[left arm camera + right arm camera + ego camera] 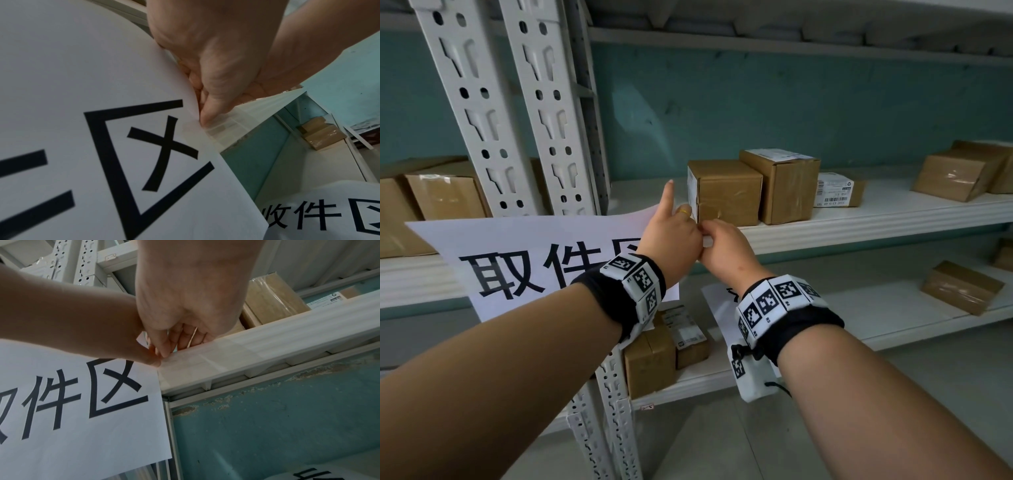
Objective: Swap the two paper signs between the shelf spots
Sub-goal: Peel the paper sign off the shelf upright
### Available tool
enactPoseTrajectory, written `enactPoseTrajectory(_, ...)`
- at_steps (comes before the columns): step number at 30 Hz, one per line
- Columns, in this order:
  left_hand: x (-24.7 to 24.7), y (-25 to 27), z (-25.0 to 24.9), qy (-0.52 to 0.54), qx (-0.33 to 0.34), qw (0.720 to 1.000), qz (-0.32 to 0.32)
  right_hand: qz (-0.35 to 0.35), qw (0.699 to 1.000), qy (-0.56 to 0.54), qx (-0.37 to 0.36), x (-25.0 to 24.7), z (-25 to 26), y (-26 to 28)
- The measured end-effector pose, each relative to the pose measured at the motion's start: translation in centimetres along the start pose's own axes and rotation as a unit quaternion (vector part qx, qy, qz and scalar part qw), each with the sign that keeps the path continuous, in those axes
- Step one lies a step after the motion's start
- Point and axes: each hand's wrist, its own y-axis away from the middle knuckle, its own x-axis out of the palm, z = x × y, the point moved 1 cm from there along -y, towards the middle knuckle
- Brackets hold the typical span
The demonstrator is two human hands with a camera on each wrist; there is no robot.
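A white paper sign (524, 260) with large black characters hangs at the front edge of the middle shelf (859, 222). My left hand (683, 222) pinches its upper right corner, index finger pointing up; in the left wrist view the thumb (205, 118) presses the sign (82, 97) where clear tape (224, 128) runs onto the shelf edge. My right hand (710, 234) meets it there, fingertips (164, 352) pinching the tape (185, 368) beside the sign (82, 410). The second sign (717, 308) (329, 216) lies lower right, partly hidden by my right wrist.
Grey perforated shelf uprights (517, 120) stand left of the hands. Cardboard boxes (729, 192) sit on the middle shelf just behind the hands, and others (962, 287) on the lower shelf. A teal wall (791, 102) backs the shelves.
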Motion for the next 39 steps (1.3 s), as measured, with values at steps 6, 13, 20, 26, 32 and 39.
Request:
enactPoseTrajectory(6, -0.1, -0.1, 0.1, 0.02, -0.007, 1.0, 0.003, -0.016, 1.0, 0.013, -0.018, 0.2, -0.3, -0.2)
enactPoseTrajectory(13, 0.2, 0.1, 0.2, 0.023, -0.004, 1.0, -0.001, -0.036, 0.997, 0.048, -0.047, 0.8, -0.6, -0.2)
enactPoseTrajectory(20, 0.6, 0.2, 0.1, 0.021, -0.001, 1.0, -0.005, -0.05, 0.995, 0.064, -0.06, 1.1, -0.7, 0.0)
enactPoseTrajectory(26, 0.8, 0.2, 0.3, 0.023, 0.002, 1.0, -0.018, -0.051, 0.994, 0.079, -0.056, 1.2, -0.5, -0.1)
enactPoseTrajectory(32, 0.9, 0.2, 0.5, 0.031, -0.005, 0.999, -0.019, -0.055, 0.994, 0.073, -0.052, 1.1, -0.5, -0.1)
enactPoseTrajectory(39, 0.8, 0.2, 0.4, 0.028, 0.0, 0.999, -0.018, -0.066, 0.994, 0.07, -0.051, 1.2, -0.4, 0.0)
